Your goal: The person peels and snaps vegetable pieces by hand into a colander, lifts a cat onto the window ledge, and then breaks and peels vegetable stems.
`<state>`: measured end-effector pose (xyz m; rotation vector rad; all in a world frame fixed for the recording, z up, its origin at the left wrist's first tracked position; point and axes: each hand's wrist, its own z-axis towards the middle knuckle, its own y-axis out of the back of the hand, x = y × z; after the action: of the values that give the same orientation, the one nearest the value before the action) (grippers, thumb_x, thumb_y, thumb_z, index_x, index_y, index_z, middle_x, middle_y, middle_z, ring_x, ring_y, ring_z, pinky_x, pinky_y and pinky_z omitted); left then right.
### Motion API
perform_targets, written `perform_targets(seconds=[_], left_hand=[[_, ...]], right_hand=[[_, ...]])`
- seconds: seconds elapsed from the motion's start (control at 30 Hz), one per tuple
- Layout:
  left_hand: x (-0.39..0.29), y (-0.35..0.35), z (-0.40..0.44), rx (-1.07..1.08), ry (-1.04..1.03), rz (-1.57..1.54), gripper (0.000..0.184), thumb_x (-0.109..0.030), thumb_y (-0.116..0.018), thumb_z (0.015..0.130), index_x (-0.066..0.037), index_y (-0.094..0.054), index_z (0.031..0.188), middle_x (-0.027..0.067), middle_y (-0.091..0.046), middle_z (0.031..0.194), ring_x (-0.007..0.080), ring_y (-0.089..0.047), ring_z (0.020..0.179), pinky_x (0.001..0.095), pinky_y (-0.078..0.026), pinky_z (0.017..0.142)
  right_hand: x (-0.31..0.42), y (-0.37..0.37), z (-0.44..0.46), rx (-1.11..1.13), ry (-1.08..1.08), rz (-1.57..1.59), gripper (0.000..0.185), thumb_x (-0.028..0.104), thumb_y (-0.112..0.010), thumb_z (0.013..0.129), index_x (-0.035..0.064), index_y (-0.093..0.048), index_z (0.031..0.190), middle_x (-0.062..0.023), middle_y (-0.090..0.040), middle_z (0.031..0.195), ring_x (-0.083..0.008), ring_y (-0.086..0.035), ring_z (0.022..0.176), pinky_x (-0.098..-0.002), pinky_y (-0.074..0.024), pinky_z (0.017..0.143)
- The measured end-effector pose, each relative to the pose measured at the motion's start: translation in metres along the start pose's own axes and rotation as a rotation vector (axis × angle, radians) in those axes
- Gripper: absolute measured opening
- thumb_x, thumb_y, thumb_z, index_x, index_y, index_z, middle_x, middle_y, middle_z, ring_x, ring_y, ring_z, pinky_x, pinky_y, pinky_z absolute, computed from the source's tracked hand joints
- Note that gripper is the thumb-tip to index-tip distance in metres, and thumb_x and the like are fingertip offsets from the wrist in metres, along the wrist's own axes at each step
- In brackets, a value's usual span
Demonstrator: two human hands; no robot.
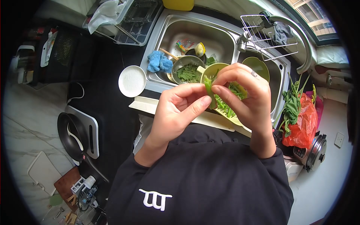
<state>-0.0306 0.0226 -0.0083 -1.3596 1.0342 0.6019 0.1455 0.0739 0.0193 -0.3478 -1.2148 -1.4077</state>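
Note:
Between my two hands is a short green stem (208, 87), pinched from both sides. My left hand (180, 108) grips it with thumb and forefinger. From the right, my right hand (245, 93) closes thumb and fingertips on the same stem. Below and behind them, a light green colander (235, 120) holds cut green pieces (224, 108), partly hidden by my right hand. Left of it, a metal strainer (182, 62) holds green leaves (188, 73) at the sink (168, 41).
A blue cloth (159, 62) lies on the sink's left edge, beside a white plate (132, 81). At right are a red bag (302, 125) with leafy greens (291, 107) and a cooker (315, 152). A black pan (71, 135) sits at left.

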Motion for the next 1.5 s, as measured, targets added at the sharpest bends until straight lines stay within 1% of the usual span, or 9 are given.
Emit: perform_targets(seconds=[0.3,0.37,0.43,0.7,1.17,1.3,1.43,1.47,1.5], left_hand=[[-0.008,0.005,0.003,0.108,0.162,-0.053,0.019,-0.003,-0.063,0.089,0.007,-0.065,0.105,0.0104,-0.068,0.094,0.0133,-0.065,0.087,0.0258,-0.052,0.081],[-0.011,0.007,0.003,0.131,0.238,-0.047,0.029,-0.016,-0.066,0.088,0.008,-0.065,0.104,0.0131,-0.067,0.084,0.0188,-0.065,0.082,0.0294,-0.05,0.077],[-0.01,0.007,0.003,0.111,0.224,-0.056,0.03,-0.017,-0.066,0.088,0.008,-0.065,0.105,0.0133,-0.067,0.083,0.0195,-0.066,0.08,0.03,-0.051,0.076],[-0.009,0.017,0.003,0.097,0.147,-0.142,0.031,-0.021,-0.063,0.09,0.007,-0.064,0.103,0.0129,-0.066,0.079,0.0205,-0.066,0.076,0.0308,-0.053,0.072],[-0.006,0.022,0.003,0.302,0.31,-0.409,0.031,-0.019,-0.062,0.09,0.012,-0.062,0.094,0.0136,-0.062,0.069,0.0232,-0.061,0.058,0.0346,-0.052,0.058],[-0.001,0.028,0.003,0.204,0.278,-0.364,0.033,-0.021,-0.061,0.091,0.011,-0.061,0.099,0.0128,-0.062,0.071,0.0228,-0.061,0.061,0.0349,-0.052,0.058],[-0.002,0.026,0.001,0.076,0.21,-0.127,0.033,-0.021,-0.06,0.092,0.011,-0.06,0.102,0.0117,-0.063,0.074,0.0213,-0.062,0.066,0.0333,-0.053,0.065],[0.0,0.025,0.002,0.039,0.186,-0.067,0.03,-0.018,-0.059,0.093,0.01,-0.061,0.104,0.0113,-0.064,0.076,0.02,-0.064,0.07,0.0324,-0.053,0.069],[0.003,0.023,0.004,0.049,0.191,-0.069,0.03,-0.018,-0.059,0.093,0.01,-0.061,0.104,0.0113,-0.064,0.076,0.02,-0.064,0.07,0.0324,-0.053,0.069]], right_hand=[[0.001,0.007,0.018,-0.032,0.148,-0.195,0.018,-0.004,-0.07,0.071,0.0042,-0.057,0.078,-0.0031,-0.059,0.072,-0.0127,-0.061,0.06,-0.0247,-0.0483,0.055],[0.001,0.016,0.03,-0.115,0.245,-0.349,0.018,-0.005,-0.071,0.07,0.0041,-0.058,0.079,-0.003,-0.059,0.072,-0.0129,-0.061,0.061,-0.0243,-0.0485,0.056],[0.006,0.024,0.034,-0.085,0.143,-0.247,0.015,-0.01,-0.066,0.072,-0.002,-0.059,0.083,-0.0101,-0.063,0.08,-0.0181,-0.062,0.074,-0.0285,-0.0491,0.068],[-0.008,0.003,0.025,0.221,0.057,0.102,0.023,0.014,-0.074,0.076,-0.0007,-0.065,0.092,-0.0113,-0.064,0.089,-0.0167,-0.061,0.074,-0.0281,-0.0492,0.064],[-0.019,0.01,0.037,0.056,0.165,-0.077,0.011,0.0,-0.067,0.078,-0.0001,-0.058,0.082,-0.0094,-0.059,0.074,-0.0251,-0.059,0.068,-0.0324,-0.0459,0.061],[-0.024,0.022,0.059,-0.051,0.087,0.48,0.013,0.009,-0.065,0.088,-0.0035,-0.063,0.092,-0.0032,-0.063,0.082,-0.0087,-0.058,0.073,-0.0246,-0.0485,0.067],[-0.125,-0.013,0.075,-0.085,-0.306,1.283,0.021,0.014,-0.064,0.089,-0.0019,-0.064,0.103,-0.0058,-0.066,0.092,-0.0123,-0.063,0.085,-0.0264,-0.0509,0.075],[-0.161,-0.039,0.073,-0.065,-0.434,1.04,0.025,0.015,-0.066,0.087,0.0027,-0.064,0.109,-0.0087,-0.067,0.097,-0.0177,-0.064,0.09,-0.0302,-0.0518,0.08],[-0.21,-0.061,0.064,0.086,-0.378,0.066,0.028,0.017,-0.063,0.087,0.008,-0.064,0.113,-0.0134,-0.067,0.102,-0.0205,-0.064,0.094,-0.0327,-0.0513,0.084]])
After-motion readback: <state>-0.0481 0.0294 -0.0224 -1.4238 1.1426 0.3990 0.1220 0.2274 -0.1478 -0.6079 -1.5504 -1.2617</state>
